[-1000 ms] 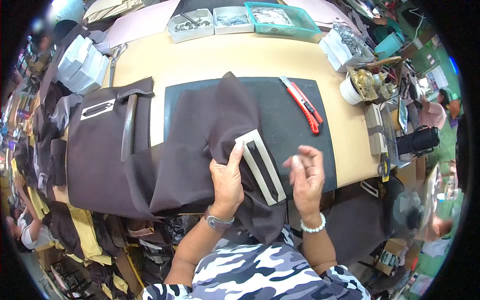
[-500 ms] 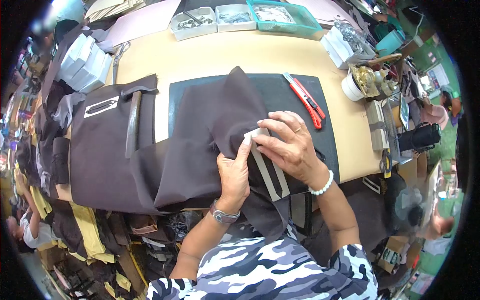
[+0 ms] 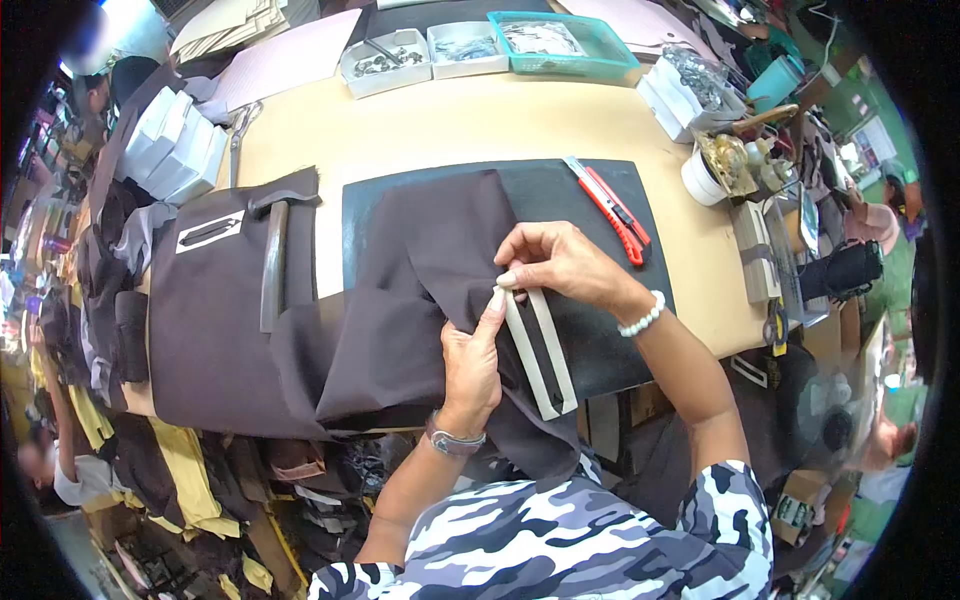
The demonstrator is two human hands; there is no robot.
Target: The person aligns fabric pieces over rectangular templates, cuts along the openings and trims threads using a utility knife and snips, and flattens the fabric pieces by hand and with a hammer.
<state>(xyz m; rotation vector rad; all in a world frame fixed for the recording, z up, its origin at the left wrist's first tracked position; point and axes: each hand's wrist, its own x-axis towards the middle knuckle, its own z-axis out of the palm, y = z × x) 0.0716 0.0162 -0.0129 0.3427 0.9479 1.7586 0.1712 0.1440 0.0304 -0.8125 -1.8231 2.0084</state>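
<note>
Dark brown fabric (image 3: 390,330) lies bunched over a black cutting mat (image 3: 620,320). On its right part is a long white strip frame (image 3: 529,362) with a narrow dark slot down the middle. My left hand (image 3: 470,375) is closed on the fabric, thumb on top by the frame's upper end. There, my right hand (image 3: 565,265) pinches with thumb and fingers at the frame's tip. Whether the pinch takes in fabric as well is hidden. A red utility knife (image 3: 615,215) rests on the mat beyond my right hand.
A hammer-like tool (image 3: 272,265) lies on fabric at left, beside a smaller white slotted frame (image 3: 210,231). Scissors (image 3: 237,145) lie farther back. Along the far side stand a white tray of metal parts (image 3: 388,78) and a teal basket (image 3: 610,60). A white tub (image 3: 700,180) stands right.
My right hand's fingers have drawn together into a pinch at the frame's upper end. The fabric's raised peak has dropped flatter. My left hand keeps its grip.
</note>
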